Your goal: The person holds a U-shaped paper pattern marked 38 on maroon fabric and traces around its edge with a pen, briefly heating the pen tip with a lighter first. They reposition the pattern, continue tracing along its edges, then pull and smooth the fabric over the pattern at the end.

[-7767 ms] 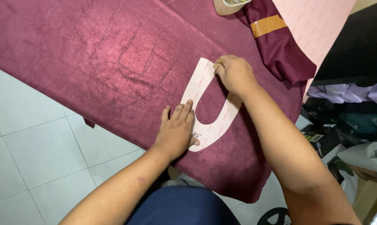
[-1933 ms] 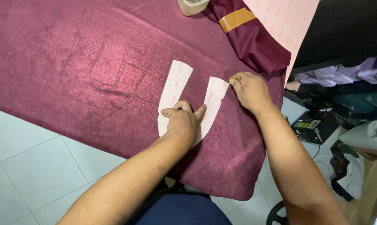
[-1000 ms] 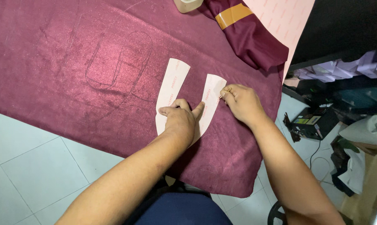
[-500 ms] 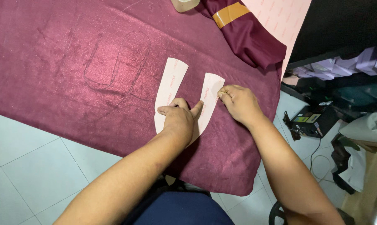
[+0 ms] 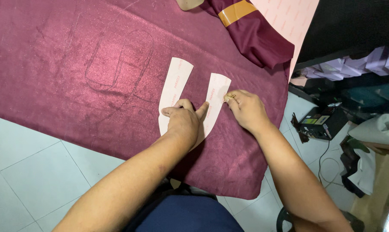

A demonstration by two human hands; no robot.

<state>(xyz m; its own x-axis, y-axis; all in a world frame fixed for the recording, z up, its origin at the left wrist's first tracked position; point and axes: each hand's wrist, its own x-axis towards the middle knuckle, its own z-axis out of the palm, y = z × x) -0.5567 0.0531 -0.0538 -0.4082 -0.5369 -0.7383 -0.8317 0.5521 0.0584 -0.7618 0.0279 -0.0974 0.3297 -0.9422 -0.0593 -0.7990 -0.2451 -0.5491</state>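
A pale U-shaped paper pattern (image 5: pixel 174 86) is lying flat on the maroon velvet fabric (image 5: pixel 52 64), its 2 arms pointing toward 12 o'clock and its curved base sitting under the left hand (image 5: pixel 183 122). That hand is pressing down on the curve with fingers spread and flat, the thumb reaching across to the right arm of the U; it is pinning, not gripping. The right hand (image 5: pixel 245 109) is sitting at 3 o'clock of the pattern, its fingertips (image 5: pixel 227 98) pinched together at the outer edge of the right arm; whether they are holding chalk or a marker I cannot tell.

The likely trouble is the paper creeping on the soft nap: only the base is being held, so the free arm tips could swing or lift under sideways pressure, and any traced edge would come out skewed. At 10 o'clock, faint outlines (image 5: pixel 119 62) are already showing on the cloth, so overlap is a second risk. The fabric is hanging over the near edge of the surface and could drag. A folded maroon garment with a gold band (image 5: pixel 250 32) is lying at 1 o'clock, well apart.
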